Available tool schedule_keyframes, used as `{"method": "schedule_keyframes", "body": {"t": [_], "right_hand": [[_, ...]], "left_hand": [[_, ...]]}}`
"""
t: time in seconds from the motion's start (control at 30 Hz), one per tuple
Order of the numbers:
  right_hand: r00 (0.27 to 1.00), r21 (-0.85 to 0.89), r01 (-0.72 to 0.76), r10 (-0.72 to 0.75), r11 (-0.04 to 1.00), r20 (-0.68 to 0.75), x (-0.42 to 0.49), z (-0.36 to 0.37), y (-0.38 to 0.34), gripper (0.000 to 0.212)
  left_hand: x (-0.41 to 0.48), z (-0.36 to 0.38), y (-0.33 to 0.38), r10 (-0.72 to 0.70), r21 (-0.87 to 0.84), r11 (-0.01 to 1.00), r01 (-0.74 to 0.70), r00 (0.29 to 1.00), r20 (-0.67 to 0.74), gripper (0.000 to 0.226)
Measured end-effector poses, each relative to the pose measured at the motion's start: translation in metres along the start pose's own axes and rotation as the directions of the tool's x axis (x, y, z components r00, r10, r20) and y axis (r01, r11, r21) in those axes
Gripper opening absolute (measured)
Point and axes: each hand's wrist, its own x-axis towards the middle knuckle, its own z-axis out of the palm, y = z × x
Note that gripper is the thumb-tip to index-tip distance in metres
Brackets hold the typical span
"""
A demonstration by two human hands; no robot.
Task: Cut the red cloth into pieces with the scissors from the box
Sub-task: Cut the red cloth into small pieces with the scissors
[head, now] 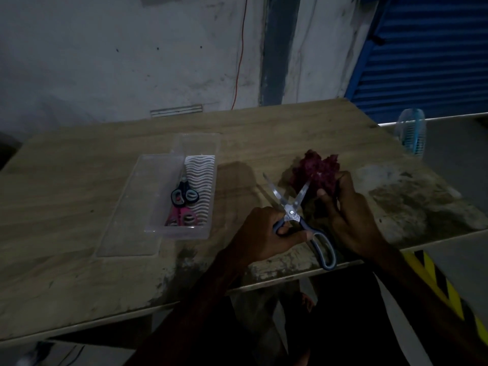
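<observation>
Left hand: the left hand (274, 233) curls round one handle loop of the grey-handled scissors (293, 215). The other loop hangs free on its right, so the grip looks only half set for a squeeze.
Scissors: the steel blades are spread in a wide V pointing away from the left hand. The right blade reaches the cloth's near edge, probably ready for a bite.
Right hand: the right hand (348, 207) pinches the red cloth (317, 173) between thumb and curled fingers, offering it to the blades.
Red cloth: it sits bunched and fuzzy, just beyond the right hand's fingertips. It looks soft and likely to bend away unless pulled taut.
Box: the clear plastic box (182, 235) stands to the left of the left hand, open. Its lid (126, 207) lies flat further left.
Box contents: a black pair of scissors (183, 195) and a pink pair of scissors (182, 217) lie on a white wavy liner (200, 180).
Counter: the wooden counter (79, 180) lies beneath both hands, with a visible grain and scuffed pale patches.
Light: it is dim, so I cannot tell whether the cloth touches the counter.
</observation>
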Motion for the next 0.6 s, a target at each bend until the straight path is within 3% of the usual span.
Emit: {"method": "schedule_keyframes", "body": {"t": [0.07, 0.17, 0.3, 0.6], "right_hand": [[1.000, 0.001, 0.004, -0.004, 1.000, -0.024, -0.003, 0.002, 0.000, 0.023], [0.994, 0.004, -0.030, 0.031, 1.000, -0.101, -0.004, 0.001, 0.003, 0.028], [0.997, -0.118, -0.047, 0.054, 0.992, 0.058, -0.007, 0.008, 0.013, 0.043], [0.966, -0.260, 0.245, -0.214, 0.934, 0.142, -0.021, 0.006, 0.016, 0.064]], "left_hand": [[0.001, 0.000, -0.001, -0.011, -0.028, 1.000, 0.011, 1.000, 0.018, 0.061], [0.003, 0.001, -0.003, -0.021, -0.025, 0.999, 0.022, 1.000, 0.010, 0.061], [0.002, 0.000, 0.000, 0.000, -0.003, 1.000, 0.000, 1.000, -0.009, 0.062], [0.001, 0.002, 0.000, 0.013, 0.029, 0.999, -0.012, 1.000, -0.020, 0.061]]}}
